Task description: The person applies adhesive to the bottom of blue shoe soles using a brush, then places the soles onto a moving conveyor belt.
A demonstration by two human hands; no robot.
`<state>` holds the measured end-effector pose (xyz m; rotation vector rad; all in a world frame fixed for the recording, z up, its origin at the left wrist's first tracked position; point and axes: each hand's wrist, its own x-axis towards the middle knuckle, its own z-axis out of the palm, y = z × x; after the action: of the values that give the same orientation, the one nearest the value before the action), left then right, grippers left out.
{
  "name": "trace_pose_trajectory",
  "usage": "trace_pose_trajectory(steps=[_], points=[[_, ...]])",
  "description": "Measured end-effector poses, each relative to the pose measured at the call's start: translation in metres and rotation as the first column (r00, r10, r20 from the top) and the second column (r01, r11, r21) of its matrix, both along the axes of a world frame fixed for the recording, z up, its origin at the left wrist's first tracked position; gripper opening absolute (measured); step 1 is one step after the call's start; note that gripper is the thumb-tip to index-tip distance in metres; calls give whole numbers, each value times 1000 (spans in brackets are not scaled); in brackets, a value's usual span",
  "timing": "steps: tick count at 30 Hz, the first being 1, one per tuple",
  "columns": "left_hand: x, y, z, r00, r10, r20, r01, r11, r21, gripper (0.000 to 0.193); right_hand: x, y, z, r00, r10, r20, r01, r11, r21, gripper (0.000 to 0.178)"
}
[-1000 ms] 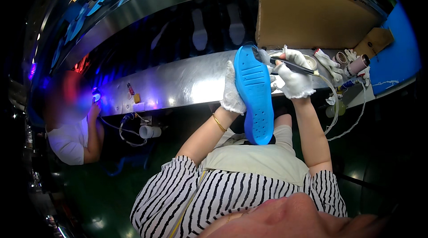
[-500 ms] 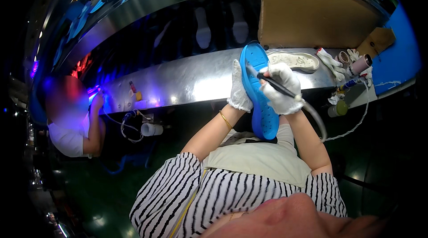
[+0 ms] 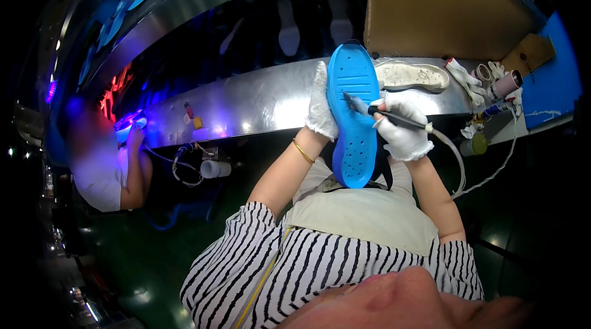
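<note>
Fingers of the gloved right hand (image 3: 403,132) close around a brush (image 3: 399,119), its bristles at the grooves of a blue sole (image 3: 354,141). The gloved left hand (image 3: 321,107) grasps the blue sole's left edge, across the near edge of the bench (image 3: 265,101). Beyond, a white sole (image 3: 415,76) lies before cardboard (image 3: 443,15).

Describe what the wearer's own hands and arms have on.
The left hand wears an off-white knit glove; the right hand wears a white glove that leaves some fingertips uncovered. A thin gold-coloured bangle circles the left arm above the glove. The sleeves are white with wavy black stripes and end well short of the wrists.
</note>
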<state>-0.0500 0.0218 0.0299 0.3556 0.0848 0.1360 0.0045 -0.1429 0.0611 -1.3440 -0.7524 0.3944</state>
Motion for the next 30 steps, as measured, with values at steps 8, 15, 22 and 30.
trace_pose_trajectory(steps=[8, 15, 22, 30], points=[[-28, -26, 19, 986, -156, -65, 168, 947, 274, 86, 0, -26, -19, 977, 30, -211, -24, 999, 32, 13], [-28, -33, 7, 972, -101, -212, 168, 930, 327, 96, -5, -30, -9, 992, 86, -89, -86, 996, 0, 13], [1, -18, -1, 992, 32, 123, -48, 991, 125, 100, -5, -9, 7, 994, 97, 53, -100, 993, 57, 12], [21, -1, 25, 926, 217, 310, -257, 962, 95, 104, 4, -2, 3, 995, 52, 82, -59, 994, 87, 10]])
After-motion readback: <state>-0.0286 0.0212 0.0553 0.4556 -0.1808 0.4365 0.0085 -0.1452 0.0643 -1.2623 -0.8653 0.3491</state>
